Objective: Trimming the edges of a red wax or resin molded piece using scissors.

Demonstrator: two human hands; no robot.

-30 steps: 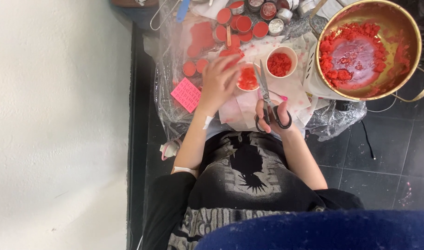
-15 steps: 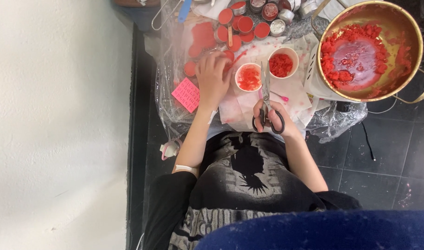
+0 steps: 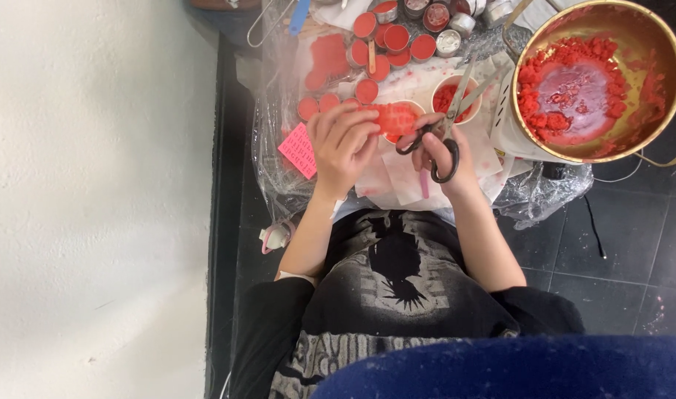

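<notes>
My left hand (image 3: 344, 144) pinches a flat red piece of soft material (image 3: 394, 117) at its fingertips, just above a small white cup. My right hand (image 3: 447, 164) grips black-handled scissors (image 3: 447, 122) by the loops. Their blades are spread and point up and to the right, close beside the red piece. Both hands hover over crumpled white paper (image 3: 408, 177) on a plastic-covered work surface.
A large golden bowl (image 3: 666, 111) with red paste stands at the upper right. A white cup of red bits (image 3: 440, 83), several round tins filled with red (image 3: 397, 38) and a pink note (image 3: 299, 150) lie around. White wall on the left, dark tiles on the right.
My left hand has come away from the tins toward the middle and now holds a red piece. My right hand has lifted the scissors and spread the blades beside it.
</notes>
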